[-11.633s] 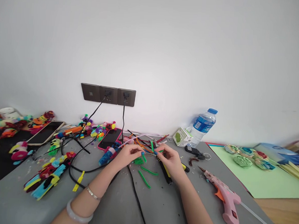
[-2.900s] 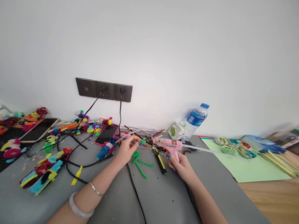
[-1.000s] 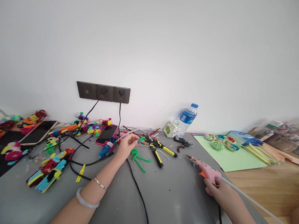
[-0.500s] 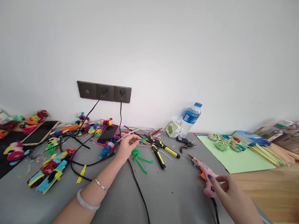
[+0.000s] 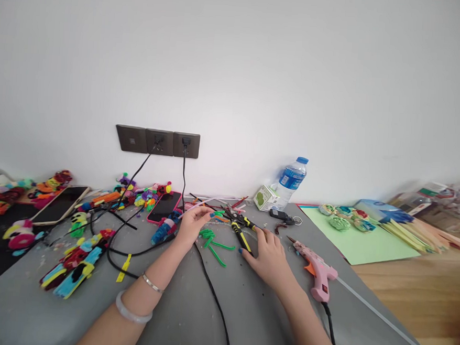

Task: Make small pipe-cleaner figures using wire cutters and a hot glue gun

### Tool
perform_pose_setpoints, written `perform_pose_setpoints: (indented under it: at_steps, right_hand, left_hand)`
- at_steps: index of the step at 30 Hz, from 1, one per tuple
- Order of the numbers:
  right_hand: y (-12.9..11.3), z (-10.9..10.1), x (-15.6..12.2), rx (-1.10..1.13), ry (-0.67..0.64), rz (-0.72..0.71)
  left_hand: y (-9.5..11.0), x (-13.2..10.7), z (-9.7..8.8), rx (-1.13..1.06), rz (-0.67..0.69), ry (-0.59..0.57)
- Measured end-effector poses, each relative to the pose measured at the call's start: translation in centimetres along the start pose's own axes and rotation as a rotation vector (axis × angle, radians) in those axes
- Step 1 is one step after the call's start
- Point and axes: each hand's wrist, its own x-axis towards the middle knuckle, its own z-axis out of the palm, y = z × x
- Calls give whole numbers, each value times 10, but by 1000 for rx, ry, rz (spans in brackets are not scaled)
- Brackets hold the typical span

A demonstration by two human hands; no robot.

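My left hand (image 5: 194,227) pinches a short green pipe cleaner piece (image 5: 219,213) between thumb and fingertips, above the table's middle. My right hand (image 5: 266,251) is on the yellow-and-black handled pliers (image 5: 242,237). Its fingers cover the right handle and its thumb rests by the end of the left one. The pliers' jaws point away, among thin pipe cleaners. A bent green pipe cleaner shape (image 5: 213,243) lies on the table between my hands. On the right, a pink glue gun (image 5: 319,276) lies with its nozzle pointing away, apart from my right hand.
A black cable (image 5: 212,289) crosses the grey table. Two phones (image 5: 163,207) and several colourful pipe cleaner figures (image 5: 76,267) are at left. A water bottle (image 5: 291,182), small box (image 5: 265,197) and keys (image 5: 285,217) stand or lie near the wall. Green paper (image 5: 366,250) holds crumpled flowers (image 5: 339,223).
My right hand has let go of the glue gun, leaving it on the table, and has moved left onto the pliers' handles. My left hand has stayed nearly in place.
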Motion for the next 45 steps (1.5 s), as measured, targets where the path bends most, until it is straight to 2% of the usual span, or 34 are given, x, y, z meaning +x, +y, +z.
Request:
perform_pose_setpoints:
  at_steps: [3, 8, 12, 15, 17, 21, 24, 26, 28, 30, 33, 35, 39, 45]
  right_hand:
    - [-7, 1, 8, -99, -73, 52]
    - [-4, -10, 23, -99, -144, 56]
    - [2, -29, 29, -58, -122, 32]
    - [7, -50, 22, 10, -65, 35]
    - [10, -65, 12, 110, -23, 106]
    - [18, -86, -9, 476, -72, 298]
    - [20, -89, -17, 834, -175, 303]
    - [19, -86, -17, 955, -251, 226]
    - [15, -78, -13, 929, -270, 178]
    - [10, -66, -7, 821, -185, 189]
    - [1, -41, 2, 669, 56, 189]
    - [-5, -23, 5, 608, 131, 152]
    - [-10, 2, 3, 493, 101, 45]
    - [-10, 8, -1, 400, 94, -149]
  left_hand:
    - [1, 0, 1, -10, -9, 9]
    - [2, -1, 1, -49, -34, 24]
    - [3, -1, 1, -78, -52, 34]
    - [2, 0, 2, -109, -83, 61]
    - [0, 0, 2, -137, -116, 84]
    - [-2, 1, 2, -201, -164, 119]
    - [-4, 2, 2, -247, -182, 141]
    - [-6, 3, 2, -279, -196, 154]
    - [-6, 3, 2, -311, -217, 171]
    - [-5, 3, 2, -349, -247, 194]
    - [-1, 3, 3, -433, -293, 228]
    - [3, 3, 4, -507, -320, 237]
    - [10, 2, 5, -662, -376, 239]
    - [12, -1, 8, -762, -409, 210]
